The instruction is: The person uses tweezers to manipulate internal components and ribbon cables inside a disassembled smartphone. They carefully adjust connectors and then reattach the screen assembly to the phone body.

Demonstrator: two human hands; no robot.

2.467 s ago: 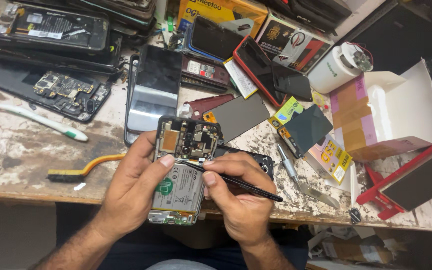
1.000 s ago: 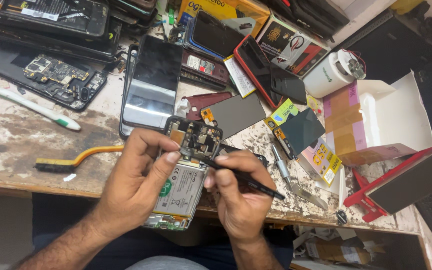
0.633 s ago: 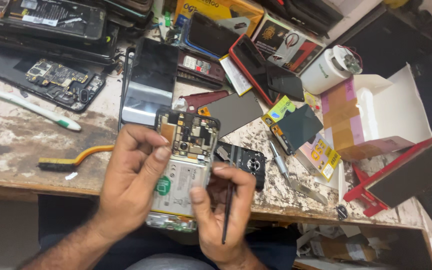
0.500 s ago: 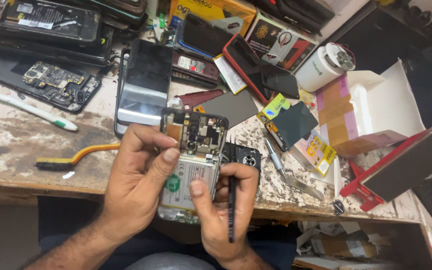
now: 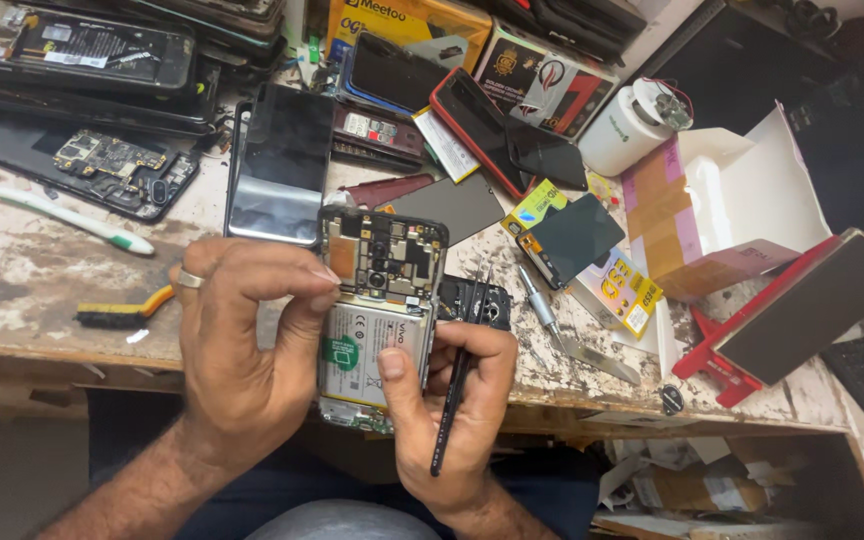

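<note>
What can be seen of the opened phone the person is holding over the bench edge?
The opened phone has its back cover off and faces up, long axis running away from the person. Its upper part shows a circuit board with metal shields and camera modules; below lies a pale, labelled battery with a round green sticker, then a narrow lower board. The left hand grips its left side, fingertips curled onto the board's edge. The right hand rests its thumb on the battery and keeps black tweezers beside the phone.

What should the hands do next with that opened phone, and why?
Probably turn the tweezers tip-down toward the circuit board. The right hand has them tucked along the palm, thumb resting on the battery, while the left hand steadies the opened phone.
</note>
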